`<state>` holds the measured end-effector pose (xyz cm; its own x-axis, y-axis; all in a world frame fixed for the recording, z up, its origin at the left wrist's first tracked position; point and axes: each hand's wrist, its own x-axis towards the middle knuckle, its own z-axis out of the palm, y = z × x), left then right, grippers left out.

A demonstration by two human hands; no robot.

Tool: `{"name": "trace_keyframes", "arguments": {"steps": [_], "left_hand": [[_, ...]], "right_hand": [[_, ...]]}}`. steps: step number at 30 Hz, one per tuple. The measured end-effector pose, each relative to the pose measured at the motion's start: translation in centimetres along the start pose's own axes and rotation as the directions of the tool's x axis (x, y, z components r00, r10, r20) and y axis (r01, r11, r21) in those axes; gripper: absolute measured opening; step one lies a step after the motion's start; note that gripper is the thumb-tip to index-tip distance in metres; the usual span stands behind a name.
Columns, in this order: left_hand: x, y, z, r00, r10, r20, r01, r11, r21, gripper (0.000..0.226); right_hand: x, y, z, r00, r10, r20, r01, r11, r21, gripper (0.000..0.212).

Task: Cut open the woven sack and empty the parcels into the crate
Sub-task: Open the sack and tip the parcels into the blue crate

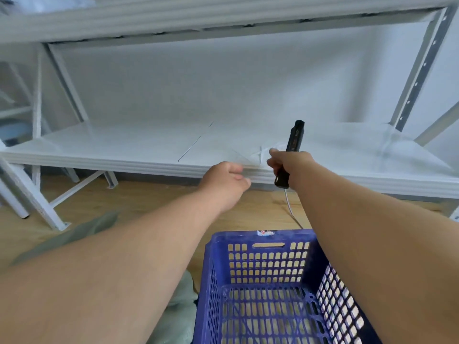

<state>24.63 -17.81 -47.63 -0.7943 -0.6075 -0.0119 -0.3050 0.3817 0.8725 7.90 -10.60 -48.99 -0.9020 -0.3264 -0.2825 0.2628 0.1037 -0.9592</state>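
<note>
A thin white woven sack [347,155] lies flat on the lower shelf board, its creases gathered near my hands. My right hand [288,162] grips a black handheld cutter [293,137] upright over the sack's left end, with a white cord [290,207] hanging from its base. My left hand [223,182] is at the shelf's front edge, fingers curled, pinching the sack's near corner. A blue perforated plastic crate [270,252] stands on the wooden floor right below my arms, with nothing inside. No parcels show.
The white metal shelving [99,155] spans the view, with an upper shelf above and angled legs [32,194] at the left. Olive-green fabric [82,232] lies on the floor left of the crate. A grey slotted upright [417,78] stands at the right.
</note>
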Motion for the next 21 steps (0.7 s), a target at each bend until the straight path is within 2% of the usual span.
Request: {"name": "trace_keyframes", "arguments": {"steps": [3,7,10,12,15,18,20,21], "left_hand": [[0.0,-1.0,-0.5,0.999,-0.03,-0.03,0.03,1.0,-0.004,0.038],[-1.8,-2.2,-1.9,0.996,-0.045,-0.072,0.045,0.999,-0.009,0.038],[-4.5,-3.9,-4.5,0.99,-0.022,-0.142,0.029,0.998,0.05,0.037],[-6.8,-5.5,-7.0,0.981,-0.004,-0.195,0.031,0.99,0.139,0.039],[-10.2,-8.2,-11.1,0.956,-0.008,-0.293,0.089,0.96,0.265,0.046],[-14.1,-11.1,-14.4,0.888,-0.01,-0.46,0.237,0.868,0.437,0.062],[-17.0,-13.5,-16.4,0.807,-0.066,-0.587,0.366,0.836,0.408,0.08],[-18.1,-15.0,-17.2,0.765,-0.148,-0.627,0.429,0.844,0.323,0.09]], "right_hand": [[-0.2,1.8,-0.1,0.998,-0.025,0.057,0.02,0.997,0.076,0.031],[-3.0,4.6,1.3,0.986,-0.131,0.099,0.124,0.989,0.078,0.029],[-7.5,7.0,4.7,0.948,-0.119,0.295,0.113,0.993,0.037,0.017],[-11.0,8.6,7.4,0.891,-0.078,0.447,0.067,0.997,0.039,0.01],[-16.1,10.9,11.0,0.823,-0.018,0.567,0.076,0.994,-0.079,0.015],[-19.9,12.9,13.7,0.845,-0.062,0.531,0.21,0.951,-0.225,0.033],[-22.3,13.8,15.5,0.856,-0.117,0.504,0.285,0.92,-0.269,0.043],[-23.3,14.0,16.3,0.857,-0.144,0.494,0.314,0.907,-0.28,0.047]]}}
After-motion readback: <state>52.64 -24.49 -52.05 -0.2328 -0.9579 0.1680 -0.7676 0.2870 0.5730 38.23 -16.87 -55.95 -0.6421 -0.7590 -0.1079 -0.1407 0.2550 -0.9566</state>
